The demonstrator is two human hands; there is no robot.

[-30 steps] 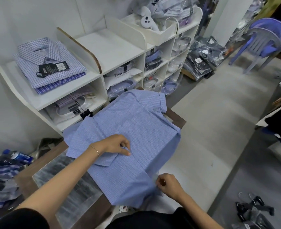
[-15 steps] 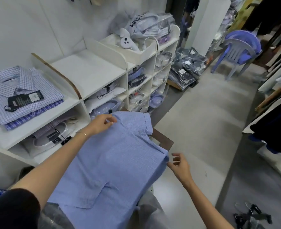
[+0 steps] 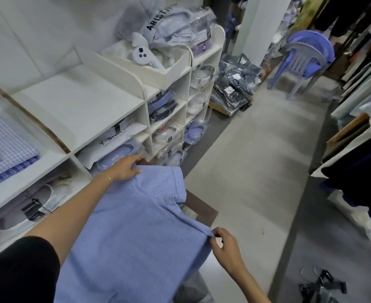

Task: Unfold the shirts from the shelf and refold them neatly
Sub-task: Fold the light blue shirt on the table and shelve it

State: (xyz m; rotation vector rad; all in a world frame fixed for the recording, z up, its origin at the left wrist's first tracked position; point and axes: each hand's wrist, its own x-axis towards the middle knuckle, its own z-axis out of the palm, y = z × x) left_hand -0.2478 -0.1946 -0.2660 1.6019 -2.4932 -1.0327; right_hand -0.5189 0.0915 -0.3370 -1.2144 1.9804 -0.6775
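Both hands, left (image 3: 125, 169) and right (image 3: 225, 243), pinch the shirt (image 3: 136, 232) edges; uneven tension could skew the fold.

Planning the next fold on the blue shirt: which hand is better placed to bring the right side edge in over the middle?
Right, probably. The right hand already pinches the blue shirt at its right edge, beside the table's corner. The left hand rests at the far shoulder near the shelf, better suited to anchoring.
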